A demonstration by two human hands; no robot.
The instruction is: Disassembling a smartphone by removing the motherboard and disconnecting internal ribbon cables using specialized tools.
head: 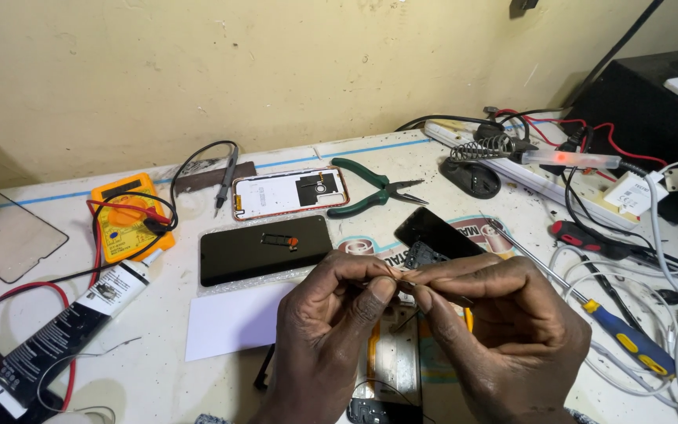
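At lower centre, the left hand and right hand meet, fingers pinching a tiny part too small to identify. Beneath them lies an opened phone; above sit a black phone, a rear cover and green pliers. A screwdriver crosses the table at right.

one multimeter, one pliers, two screwdrivers
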